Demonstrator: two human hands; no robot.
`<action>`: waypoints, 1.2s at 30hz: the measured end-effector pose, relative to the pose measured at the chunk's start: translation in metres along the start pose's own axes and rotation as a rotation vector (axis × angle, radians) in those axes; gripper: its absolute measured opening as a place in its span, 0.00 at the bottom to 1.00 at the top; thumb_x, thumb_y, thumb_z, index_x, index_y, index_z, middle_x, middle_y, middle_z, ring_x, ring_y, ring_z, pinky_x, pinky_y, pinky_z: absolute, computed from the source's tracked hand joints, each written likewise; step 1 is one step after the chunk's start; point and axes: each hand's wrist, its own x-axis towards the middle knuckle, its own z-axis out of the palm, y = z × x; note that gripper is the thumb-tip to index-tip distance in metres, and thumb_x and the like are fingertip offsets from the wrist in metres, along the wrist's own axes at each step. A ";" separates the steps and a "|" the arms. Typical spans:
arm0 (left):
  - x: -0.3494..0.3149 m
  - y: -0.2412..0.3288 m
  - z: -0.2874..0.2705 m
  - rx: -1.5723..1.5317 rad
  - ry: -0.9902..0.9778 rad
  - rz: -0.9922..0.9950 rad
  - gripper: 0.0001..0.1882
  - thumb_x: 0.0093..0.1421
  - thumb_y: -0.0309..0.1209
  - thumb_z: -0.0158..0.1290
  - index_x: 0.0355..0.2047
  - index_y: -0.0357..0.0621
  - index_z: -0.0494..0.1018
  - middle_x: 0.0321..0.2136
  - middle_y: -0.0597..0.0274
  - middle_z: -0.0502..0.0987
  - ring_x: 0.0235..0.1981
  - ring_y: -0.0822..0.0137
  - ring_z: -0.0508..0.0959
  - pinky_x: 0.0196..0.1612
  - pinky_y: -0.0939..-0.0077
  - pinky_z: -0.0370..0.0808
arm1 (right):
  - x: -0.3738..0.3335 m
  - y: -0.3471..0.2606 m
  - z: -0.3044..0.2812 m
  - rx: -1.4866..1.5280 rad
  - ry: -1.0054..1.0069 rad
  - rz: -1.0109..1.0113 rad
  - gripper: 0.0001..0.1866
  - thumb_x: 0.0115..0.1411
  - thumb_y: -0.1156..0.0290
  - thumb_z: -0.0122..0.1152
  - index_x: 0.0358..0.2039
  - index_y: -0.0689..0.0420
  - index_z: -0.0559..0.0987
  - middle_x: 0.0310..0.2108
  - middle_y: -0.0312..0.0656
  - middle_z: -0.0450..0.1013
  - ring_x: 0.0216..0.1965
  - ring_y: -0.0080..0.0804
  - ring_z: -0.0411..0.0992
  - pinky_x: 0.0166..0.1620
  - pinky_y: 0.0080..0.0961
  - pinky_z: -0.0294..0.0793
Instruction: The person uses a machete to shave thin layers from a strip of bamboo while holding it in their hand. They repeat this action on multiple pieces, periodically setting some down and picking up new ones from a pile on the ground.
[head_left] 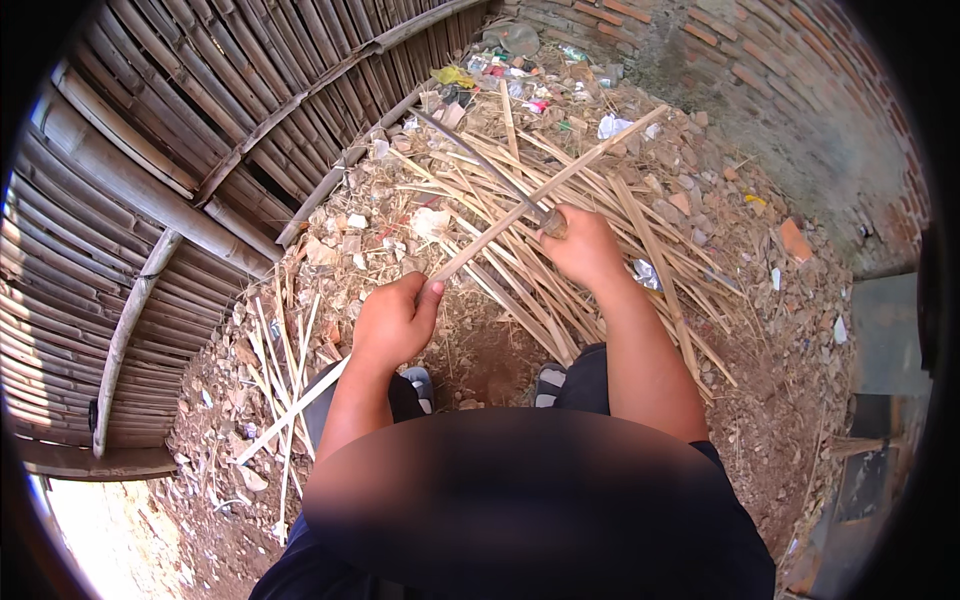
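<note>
Where the dark shirt point(690, 540) fills the bottom of the frame, two bare arms reach up to the middle. The left hand point(388, 322), left of the middle, is closed around a long, flat, pale stick point(592, 157), with the thumb on top. The stick slants up to the right. The right hand point(582, 245), just right of the middle, is wrapped around the short handle of a long, thin knife point(478, 160). The blade points to the upper left and crosses the stick (I can't tell if they touch). Two feet point(549, 382) show below the hands. A big, messy pile of sticks point(648, 245) lies past them. Bits of trash point(453, 76) lie at the top, between a bamboo wall point(240, 110), upper left, and a brick wall point(790, 130), upper right.
</note>
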 end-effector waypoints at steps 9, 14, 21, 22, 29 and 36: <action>-0.001 -0.002 -0.001 -0.009 0.008 0.026 0.21 0.70 0.44 0.54 0.29 0.39 0.75 0.19 0.44 0.75 0.24 0.41 0.77 0.30 0.51 0.72 | -0.007 -0.006 0.003 -0.082 -0.174 -0.146 0.13 0.50 0.65 0.68 0.37 0.53 0.85 0.28 0.52 0.79 0.33 0.54 0.79 0.38 0.45 0.78; 0.001 -0.001 -0.006 -0.008 0.009 -0.030 0.20 0.70 0.45 0.53 0.29 0.40 0.75 0.22 0.42 0.78 0.28 0.37 0.79 0.33 0.46 0.74 | -0.003 0.001 0.000 0.065 0.002 -0.093 0.13 0.52 0.63 0.68 0.38 0.53 0.85 0.29 0.53 0.80 0.35 0.55 0.79 0.40 0.46 0.78; 0.000 -0.001 -0.003 -0.001 0.001 -0.029 0.20 0.70 0.45 0.53 0.29 0.40 0.75 0.21 0.43 0.77 0.28 0.37 0.79 0.33 0.47 0.74 | -0.017 -0.017 0.002 -0.183 -0.160 -0.255 0.13 0.51 0.63 0.68 0.37 0.52 0.85 0.30 0.51 0.80 0.36 0.55 0.79 0.40 0.47 0.78; 0.000 -0.001 -0.002 0.006 0.005 -0.003 0.20 0.70 0.45 0.53 0.29 0.40 0.75 0.21 0.43 0.77 0.28 0.37 0.79 0.33 0.47 0.74 | -0.010 -0.008 0.005 -0.141 -0.136 -0.213 0.13 0.52 0.63 0.69 0.38 0.53 0.85 0.31 0.51 0.80 0.37 0.53 0.79 0.41 0.45 0.78; 0.001 -0.001 -0.007 -0.006 0.025 0.003 0.20 0.70 0.45 0.53 0.29 0.40 0.76 0.22 0.42 0.77 0.28 0.38 0.79 0.33 0.47 0.74 | -0.002 0.001 -0.004 0.070 -0.014 -0.059 0.16 0.55 0.62 0.70 0.43 0.55 0.85 0.31 0.53 0.81 0.35 0.53 0.80 0.41 0.42 0.79; -0.001 -0.003 0.002 -0.038 0.017 0.039 0.20 0.70 0.44 0.54 0.28 0.39 0.75 0.18 0.46 0.75 0.23 0.42 0.77 0.28 0.52 0.71 | -0.021 -0.018 0.003 -0.167 -0.166 -0.267 0.14 0.50 0.65 0.68 0.38 0.52 0.85 0.31 0.52 0.80 0.36 0.54 0.79 0.39 0.47 0.78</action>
